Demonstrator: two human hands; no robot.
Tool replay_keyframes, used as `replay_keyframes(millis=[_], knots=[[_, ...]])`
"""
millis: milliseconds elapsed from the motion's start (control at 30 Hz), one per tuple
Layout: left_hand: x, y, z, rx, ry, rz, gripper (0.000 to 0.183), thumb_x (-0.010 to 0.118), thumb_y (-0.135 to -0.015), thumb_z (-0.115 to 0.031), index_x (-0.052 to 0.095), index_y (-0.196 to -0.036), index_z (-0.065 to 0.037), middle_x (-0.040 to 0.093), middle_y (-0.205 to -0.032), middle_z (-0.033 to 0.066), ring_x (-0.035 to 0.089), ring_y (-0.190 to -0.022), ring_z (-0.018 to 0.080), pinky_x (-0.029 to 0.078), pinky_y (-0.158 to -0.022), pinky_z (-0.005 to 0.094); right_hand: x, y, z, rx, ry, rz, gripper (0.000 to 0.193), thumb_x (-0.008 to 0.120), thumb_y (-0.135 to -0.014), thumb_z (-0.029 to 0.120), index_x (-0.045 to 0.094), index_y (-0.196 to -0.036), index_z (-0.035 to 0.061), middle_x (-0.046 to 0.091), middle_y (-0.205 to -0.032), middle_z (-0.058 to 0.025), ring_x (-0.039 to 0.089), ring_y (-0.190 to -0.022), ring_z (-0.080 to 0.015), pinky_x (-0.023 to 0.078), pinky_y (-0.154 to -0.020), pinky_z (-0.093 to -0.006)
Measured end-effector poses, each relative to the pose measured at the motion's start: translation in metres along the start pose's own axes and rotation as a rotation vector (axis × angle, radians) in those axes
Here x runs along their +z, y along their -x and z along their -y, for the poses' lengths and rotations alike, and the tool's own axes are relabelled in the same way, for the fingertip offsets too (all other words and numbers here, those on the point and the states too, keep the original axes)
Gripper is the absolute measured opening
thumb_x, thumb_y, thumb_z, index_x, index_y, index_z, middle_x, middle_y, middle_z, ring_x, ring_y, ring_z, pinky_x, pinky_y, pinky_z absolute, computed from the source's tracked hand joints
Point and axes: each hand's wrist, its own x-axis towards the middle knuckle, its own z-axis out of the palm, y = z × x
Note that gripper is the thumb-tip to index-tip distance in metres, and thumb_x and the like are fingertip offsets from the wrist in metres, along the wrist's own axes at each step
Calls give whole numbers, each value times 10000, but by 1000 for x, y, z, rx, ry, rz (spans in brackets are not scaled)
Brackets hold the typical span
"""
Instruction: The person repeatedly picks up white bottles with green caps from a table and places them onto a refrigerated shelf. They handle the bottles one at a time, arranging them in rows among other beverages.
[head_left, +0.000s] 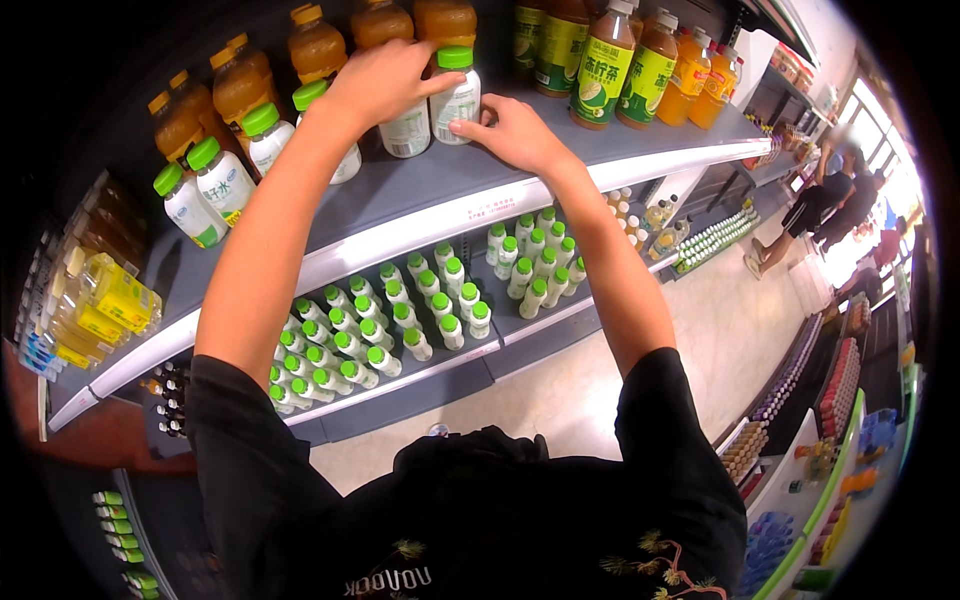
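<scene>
L hand (388, 85) hides cap of white bottle (406, 136); top of amber bottle (446, 22) cut off @ upper edge; bkgd ppl (825, 200) blurry

Black short-sleeved shirt (480, 515), branch print (672, 568)

This is a shop stocked with drinks: tiered grey shelves (390, 198) carry repeated rows of green-capped white bottles (440, 301), brown drinks (238, 92) and orange drinks (688, 80). Across a pale aisle floor (700, 315), more racks (800, 470) hold grouped goods, and people (828, 190) stand near bright windows (885, 125).
</scene>
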Motion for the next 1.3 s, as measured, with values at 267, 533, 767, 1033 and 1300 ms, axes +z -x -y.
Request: replay_keyframes(millis=[267,533,767,1033,1300], knots=[[-29,8,-21,-51,-7,121,691,560,-1039,-616,640,-1389,-26,744,-1133,274,717,-1037,460,569,-910,535,-5,12,20,-100,-20,-52,627,789,-898,580,730,-1059,-23,732,-855,-180,710,-799,-367,552,-739,-441],[-3,14,-12,-13,-37,-131,615,697,-972,-387,565,-1457,-32,639,-1390,243,592,-1304,440,475,-1086,502,9,-2,-12,-112,106,-128,667,781,-878,611,717,-1095,-16,751,-978,-217,720,-937,-427,574,-839,-471],[-8,43,8,-38,-140,23,807,813,-816,-95,479,-1552,-90,498,-1573,192,465,-1450,431,397,-1195,515,15,-3,-7,-173,94,-111,579,775,-850,519,705,-1063,-15,747,-1028,-222,710,-1010,-441,565,-901,-503],[15,39,10,27,-40,-121,786,798,-840,-54,476,-1555,-113,514,-1561,186,473,-1442,428,391,-1194,527,15,-2,-20,-186,196,-142,373,710,-802,309,697,-1003,-5,740,-1048,-216,707,-1019,-432,569,-909,-507],[-3,87,-45,189,179,-399,439,751,-922,-139,643,-1341,-62,627,-1383,135,570,-1320,366,430,-1132,448,14,-5,-20,-190,116,-112,460,735,-854,290,736,-1259,72,780,-1020,-182,759,-958,-370,602,-848,-434]])
